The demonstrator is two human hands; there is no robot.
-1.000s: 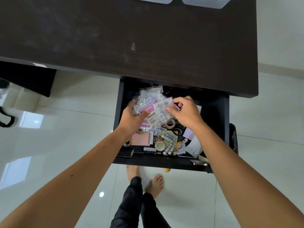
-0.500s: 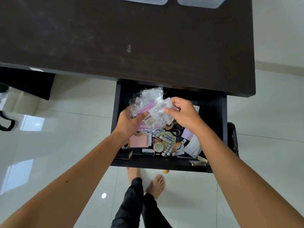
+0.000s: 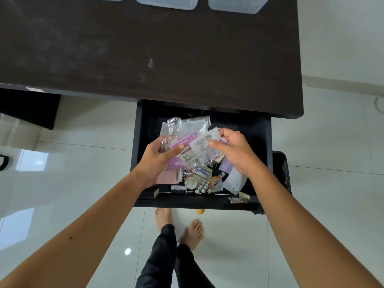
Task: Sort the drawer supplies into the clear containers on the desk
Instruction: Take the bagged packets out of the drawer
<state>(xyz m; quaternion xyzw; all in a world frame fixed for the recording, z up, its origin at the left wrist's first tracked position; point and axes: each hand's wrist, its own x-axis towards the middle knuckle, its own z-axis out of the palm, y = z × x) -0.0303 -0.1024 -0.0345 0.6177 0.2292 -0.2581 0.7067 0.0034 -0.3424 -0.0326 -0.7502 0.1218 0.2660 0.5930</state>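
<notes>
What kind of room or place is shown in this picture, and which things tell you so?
Probably a home study or office corner. A dark wooden desk has an open black drawer full of stationery such as tape rolls and batteries. The floor is glossy white tile, and the person stands barefoot.

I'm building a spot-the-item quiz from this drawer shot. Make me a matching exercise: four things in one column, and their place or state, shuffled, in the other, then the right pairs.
Things
1. clear plastic packets
2. tape roll
3. clear containers
4. pink notepad

Places or states
A. at the far edge of the desk
B. lying flat in the drawer, partly under the left hand
C. held as a bunch between the left hand and the right hand
D. lying among batteries near the drawer's front

Pairs: 1-C, 2-D, 3-A, 4-B
</notes>
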